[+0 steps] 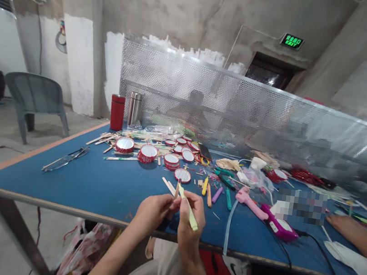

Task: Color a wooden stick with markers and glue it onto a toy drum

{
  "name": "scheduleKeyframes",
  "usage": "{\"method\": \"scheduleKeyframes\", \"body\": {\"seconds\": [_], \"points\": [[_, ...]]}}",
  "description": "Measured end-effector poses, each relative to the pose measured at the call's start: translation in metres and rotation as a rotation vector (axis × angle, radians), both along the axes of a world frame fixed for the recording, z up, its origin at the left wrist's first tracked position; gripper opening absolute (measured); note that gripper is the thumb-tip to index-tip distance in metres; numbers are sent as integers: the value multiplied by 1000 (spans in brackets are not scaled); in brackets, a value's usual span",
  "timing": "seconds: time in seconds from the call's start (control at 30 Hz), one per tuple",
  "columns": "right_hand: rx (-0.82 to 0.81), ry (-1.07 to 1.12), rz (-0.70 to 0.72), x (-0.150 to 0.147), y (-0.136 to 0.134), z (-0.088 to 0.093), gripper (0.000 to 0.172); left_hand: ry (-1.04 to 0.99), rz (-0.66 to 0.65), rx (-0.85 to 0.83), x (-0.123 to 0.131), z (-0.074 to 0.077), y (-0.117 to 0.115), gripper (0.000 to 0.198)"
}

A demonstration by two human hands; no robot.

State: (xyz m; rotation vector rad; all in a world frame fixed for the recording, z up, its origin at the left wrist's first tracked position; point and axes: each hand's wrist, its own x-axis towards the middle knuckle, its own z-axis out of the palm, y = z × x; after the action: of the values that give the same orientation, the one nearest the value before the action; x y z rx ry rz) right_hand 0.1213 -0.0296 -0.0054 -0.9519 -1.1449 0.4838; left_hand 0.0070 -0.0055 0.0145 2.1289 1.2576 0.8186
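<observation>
Over the surface's (102, 194) near edge, left hand (155, 209) pinching a slim wooden stick (177, 191), right hand (193, 213) pinching a pale-yellow pen (192, 220) close beside it; stick likely light, stiff, snappable, best gripped low along its sides.

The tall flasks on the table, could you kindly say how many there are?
2: a red flask and, just right of it, a silver flask, at the far left of the table.

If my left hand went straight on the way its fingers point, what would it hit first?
Probably your right hand, which holds the pale yellow pen-shaped tool: the left hand points toward it, close by, though depth is unclear.
</observation>
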Motion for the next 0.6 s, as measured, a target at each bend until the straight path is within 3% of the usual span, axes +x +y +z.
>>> {"method": "scheduleKeyframes", "body": {"seconds": [0.27,0.4,0.6], "points": [[-17,41,-57,-1,-2,4,18,10,5,-5,0,1,-2,19],[3,120,-20,-3,-6,8,18,8,-6,-22,-1,3,-3,20],[7,69,-1,-2,-4,6,17,26,-8,10,-1,-3,-1,19]]}}
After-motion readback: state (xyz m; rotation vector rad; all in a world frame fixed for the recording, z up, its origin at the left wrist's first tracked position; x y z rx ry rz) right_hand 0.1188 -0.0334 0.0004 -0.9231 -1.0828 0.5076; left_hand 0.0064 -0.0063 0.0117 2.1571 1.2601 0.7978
